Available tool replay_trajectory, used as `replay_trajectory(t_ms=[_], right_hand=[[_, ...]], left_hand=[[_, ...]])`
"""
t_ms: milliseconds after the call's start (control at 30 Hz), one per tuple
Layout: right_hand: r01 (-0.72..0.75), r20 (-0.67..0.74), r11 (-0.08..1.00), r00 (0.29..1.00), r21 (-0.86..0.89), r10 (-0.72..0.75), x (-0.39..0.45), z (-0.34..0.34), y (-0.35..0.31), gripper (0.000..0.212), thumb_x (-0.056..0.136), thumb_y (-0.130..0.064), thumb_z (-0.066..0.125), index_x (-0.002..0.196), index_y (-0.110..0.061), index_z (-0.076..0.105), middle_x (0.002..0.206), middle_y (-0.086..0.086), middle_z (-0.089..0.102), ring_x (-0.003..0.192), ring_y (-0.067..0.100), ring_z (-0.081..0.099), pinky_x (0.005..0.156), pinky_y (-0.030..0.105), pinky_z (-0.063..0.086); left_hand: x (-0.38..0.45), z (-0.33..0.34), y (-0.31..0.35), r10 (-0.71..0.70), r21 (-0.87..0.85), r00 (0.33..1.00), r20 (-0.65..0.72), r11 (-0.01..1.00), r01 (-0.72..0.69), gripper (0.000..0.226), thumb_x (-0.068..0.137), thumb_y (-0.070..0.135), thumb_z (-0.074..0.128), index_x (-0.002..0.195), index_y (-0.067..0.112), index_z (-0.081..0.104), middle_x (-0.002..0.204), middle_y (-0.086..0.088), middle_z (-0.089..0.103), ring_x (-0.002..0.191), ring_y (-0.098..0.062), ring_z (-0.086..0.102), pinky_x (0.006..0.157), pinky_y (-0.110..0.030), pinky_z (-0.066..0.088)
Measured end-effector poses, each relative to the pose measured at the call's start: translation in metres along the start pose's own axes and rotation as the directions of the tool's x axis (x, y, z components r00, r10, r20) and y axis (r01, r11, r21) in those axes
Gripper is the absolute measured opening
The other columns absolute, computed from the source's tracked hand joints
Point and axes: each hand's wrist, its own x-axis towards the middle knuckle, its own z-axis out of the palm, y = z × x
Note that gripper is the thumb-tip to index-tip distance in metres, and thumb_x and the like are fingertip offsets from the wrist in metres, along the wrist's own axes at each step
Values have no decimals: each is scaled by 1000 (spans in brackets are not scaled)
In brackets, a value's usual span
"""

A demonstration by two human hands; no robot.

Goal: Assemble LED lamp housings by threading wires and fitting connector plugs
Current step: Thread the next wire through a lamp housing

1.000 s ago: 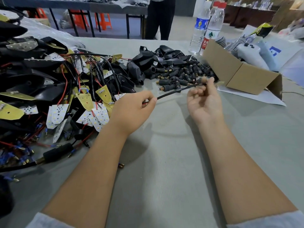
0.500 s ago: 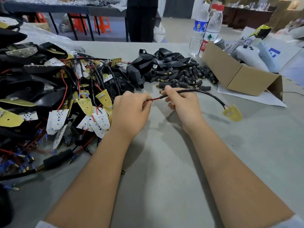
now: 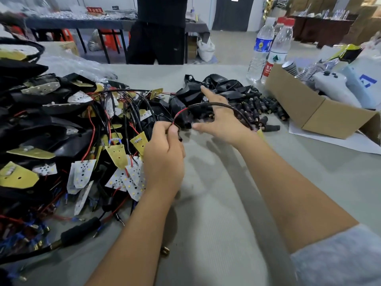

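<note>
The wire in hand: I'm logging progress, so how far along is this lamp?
Done: nothing looks fitted on this one yet. In hand: the left hand pinches the red-and-black wire, while the open right hand reaches toward the black housings. Left: threading a housing and adding a connector plug; a big wired-board pile waits.

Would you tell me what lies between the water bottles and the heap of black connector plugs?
In the head view, bare grey table separates the water bottles from the connector plugs; the cardboard box stands alongside.
</note>
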Motion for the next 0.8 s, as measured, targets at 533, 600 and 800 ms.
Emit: replay_trajectory(t_ms=[533,600,800], right_hand=[[78,267,749,954,-657,135,137,40,-18,72,84,-73,41,149,-44,31,160,8,20,145,32,25,117,45,23],[97,290,786,951,-611,109,129,35,-16,70,79,-69,50,144,-46,39,153,6,37,139,32,36,111,43,31],[152,327,670,934,-726,142,69,12,0,68,72,-61,48,133,-32,54,143,-2,40,129,33,39,97,44,31]], left_hand=[[13,6,-5,-159,-156,983,-88,977,144,21,105,26,37,85,27,45,65,3,67,42,-6,35,46,-18,33],[13,6,-5,-169,-166,982,-86,974,154,20,105,27,37,86,26,45,65,3,68,44,-7,36,46,-18,33],[13,6,-3,-167,-127,983,-70,979,158,20,105,26,35,88,21,47,65,5,68,55,-2,49,56,-11,37]])
